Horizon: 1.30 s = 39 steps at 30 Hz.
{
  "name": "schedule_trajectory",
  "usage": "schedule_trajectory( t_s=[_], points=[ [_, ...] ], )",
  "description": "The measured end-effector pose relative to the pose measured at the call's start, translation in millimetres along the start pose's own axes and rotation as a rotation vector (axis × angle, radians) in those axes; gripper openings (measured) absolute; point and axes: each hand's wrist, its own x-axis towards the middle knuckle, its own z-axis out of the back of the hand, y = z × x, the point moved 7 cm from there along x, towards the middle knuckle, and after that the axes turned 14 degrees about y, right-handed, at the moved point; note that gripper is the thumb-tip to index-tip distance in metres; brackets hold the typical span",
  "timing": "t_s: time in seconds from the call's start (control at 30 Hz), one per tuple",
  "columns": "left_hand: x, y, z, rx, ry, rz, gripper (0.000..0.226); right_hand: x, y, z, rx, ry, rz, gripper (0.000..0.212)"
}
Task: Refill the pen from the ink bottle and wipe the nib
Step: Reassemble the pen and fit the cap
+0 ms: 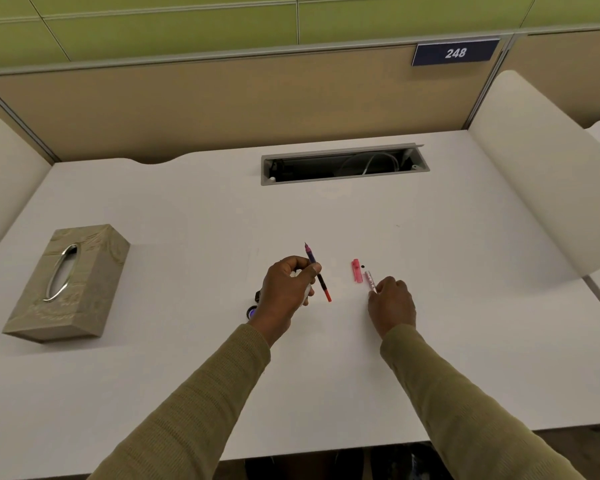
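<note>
Two pen parts are off the body already, so the pen (316, 271) looks stripped for filling. Its inner section, thin, purple near the nib, dark in the middle w/ a red-orange end, sits in the left hand (286, 293), nib pointing up and away from the person. Left fingers are curled shut round it, thumb pressing the shaft; something white, maybe tissue, shows inside the curl, can't tell for sure. Right hand (392, 301) is lowered to the desk (187, 209), fingertips closed lightly on a pale pinkish tube (370, 281), prob. the barrel; whether it's lifted or just touched isn't clear. Just beside that lies a pink cap (356, 270), flat on the desk, w/ a small black dot (362, 267) next to it, either ink or a tiny part.

Ink bottle (253, 308): only a dark round bit w/ a purple glint peeks out behind the left wrist, so approx. half hidden; open or capped, can't tell. Judging by this, disassembly is done; whether filling and nib wiping are finished or still to come isn't readable here, and reassembly is left.

Desk is smooth matte white, rounded edges. Tissue box (66, 284) at far left is a tan woodgrain block w/ a shiny metal oval slot, well apart from the hands. Sleeves are olive ribbed knit.
</note>
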Motion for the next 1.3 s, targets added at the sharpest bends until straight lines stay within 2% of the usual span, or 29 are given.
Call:
schedule_trajectory(
  t_s=[0.2,0.3,0.37,0.47,0.87,1.3],
  points=[
    [4,-9,-4,-0.021,-0.003,-0.011,0.015,-13,-11,8,0.118,-0.001,0.003,0.016],
    [6,-14,-1,-0.047,-0.014,-0.018,0.013,-34,1,8,0.181,0.023,0.221,0.005],
    [6,-18,2,-0.055,-0.028,-0.025,0.012,-54,15,7,0.207,0.052,0.398,0.008],
    [6,-22,8,-0.089,-0.042,-0.044,0.012,-76,30,5,0.24,0.095,0.498,0.009],
    [-8,-32,25,-0.118,-0.066,-0.089,0.012,-97,65,9,0.334,0.062,0.624,0.012],
    [-22,-25,35,-0.092,-0.054,-0.079,0.012,-111,88,5,0.355,0.068,0.664,0.012]
  ],
)
